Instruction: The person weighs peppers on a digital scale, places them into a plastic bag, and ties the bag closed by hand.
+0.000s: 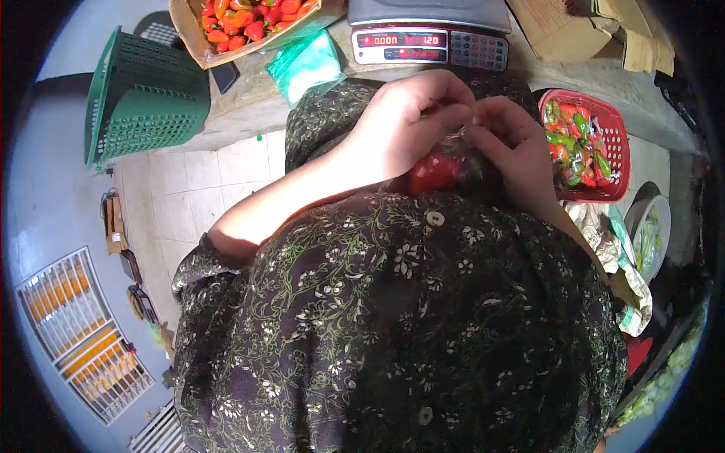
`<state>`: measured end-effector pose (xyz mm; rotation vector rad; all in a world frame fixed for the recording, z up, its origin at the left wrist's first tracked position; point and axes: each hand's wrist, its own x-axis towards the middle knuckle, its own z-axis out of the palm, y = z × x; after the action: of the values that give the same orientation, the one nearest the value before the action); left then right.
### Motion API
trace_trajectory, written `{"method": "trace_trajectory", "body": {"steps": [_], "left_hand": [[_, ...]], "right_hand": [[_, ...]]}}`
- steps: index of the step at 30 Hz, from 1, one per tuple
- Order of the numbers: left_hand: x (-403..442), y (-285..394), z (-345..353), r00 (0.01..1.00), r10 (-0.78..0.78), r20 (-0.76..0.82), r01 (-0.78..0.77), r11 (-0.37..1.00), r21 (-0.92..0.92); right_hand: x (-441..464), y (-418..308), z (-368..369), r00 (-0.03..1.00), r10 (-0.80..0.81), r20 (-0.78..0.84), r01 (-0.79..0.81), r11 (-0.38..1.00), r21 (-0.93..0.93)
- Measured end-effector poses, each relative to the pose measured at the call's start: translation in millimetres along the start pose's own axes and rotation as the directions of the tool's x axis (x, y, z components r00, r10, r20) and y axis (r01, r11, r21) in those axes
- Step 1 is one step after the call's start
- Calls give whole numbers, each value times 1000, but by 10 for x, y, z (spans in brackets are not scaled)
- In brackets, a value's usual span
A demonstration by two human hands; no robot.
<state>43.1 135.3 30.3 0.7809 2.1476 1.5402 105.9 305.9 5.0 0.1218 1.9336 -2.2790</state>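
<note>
Close to my lap hangs a clear plastic bag (pixel 436 172) with red peppers inside. My left hand (pixel 415 113) is closed, its thumb and fingers pinching the gathered top of the bag. My right hand (pixel 513 143) pinches the same top from the other side, and the fingertips of both hands nearly meet there. The lower part of the bag is partly hidden behind my patterned shirt. Just beyond my hands stands a digital scale (pixel 430 47) with lit red figures.
A cardboard box (pixel 192 38) of small peppers and a packet of green-edged plastic bags (pixel 304 68) are on the ledge. A green basket (pixel 147 98) stands left. On the right, a red basket (pixel 618 151) holds bagged peppers. Cardboard (pixel 563 30) lies beyond it.
</note>
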Motion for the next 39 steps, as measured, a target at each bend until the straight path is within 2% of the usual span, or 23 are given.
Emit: {"method": "trace_trajectory", "body": {"steps": [1, 4, 6, 9, 12, 15, 16, 19, 22, 27, 31, 34, 36, 39], "left_hand": [[7, 30, -16, 999, 46, 14, -47, 995, 85], [6, 5, -2, 995, 95, -9, -94, 993, 78], [-12, -15, 32, 999, 37, -9, -37, 999, 22], [19, -47, 58, 998, -55, 28, 58, 994, -93], [83, -226, 64, 982, -150, 112, 176, 942, -285], [89, -333, 63, 948, -224, 227, 312, 800, -512], [79, -345, 54, 931, -243, 271, 359, 732, -579], [25, -396, 4, 977, -101, 189, 157, 940, -305], [43, -257, 13, 935, -255, 246, 347, 802, -486], [65, -140, 10, 911, -293, 289, 409, 720, -561], [95, -229, 23, 897, -257, 358, 431, 683, -590], [100, -217, 24, 906, -220, 361, 400, 721, -565], [90, -187, 25, 901, -247, 356, 409, 757, -510], [83, -166, -2, 888, -253, 384, 421, 784, -456]], "right_hand": [[-8, -37, -4, 1000, 6, 22, -5, 999, -48], [-17, -112, 4, 997, 18, 79, -4, 986, -166], [-14, -89, -13, 995, 9, 95, 12, 977, -211], [44, -30, -47, 963, -247, 110, 270, 874, -404], [58, 39, -74, 990, -135, -48, 113, 943, -313], [98, 111, -62, 994, -71, -82, 68, 997, -42], [101, 105, -55, 995, -72, -76, 68, 997, -42], [120, 92, -56, 997, -64, -49, 64, 998, -17], [147, 86, -77, 999, -45, -21, 45, 999, 29], [151, 13, -55, 999, -49, -18, 49, 999, -1], [161, -13, -53, 1000, 11, 29, -15, 990, 138], [144, -56, -76, 996, 70, 64, -85, 955, 283], [113, -99, -81, 991, 114, 66, -130, 922, 365], [121, -58, -79, 995, 40, 94, -78, 892, 445]]}}
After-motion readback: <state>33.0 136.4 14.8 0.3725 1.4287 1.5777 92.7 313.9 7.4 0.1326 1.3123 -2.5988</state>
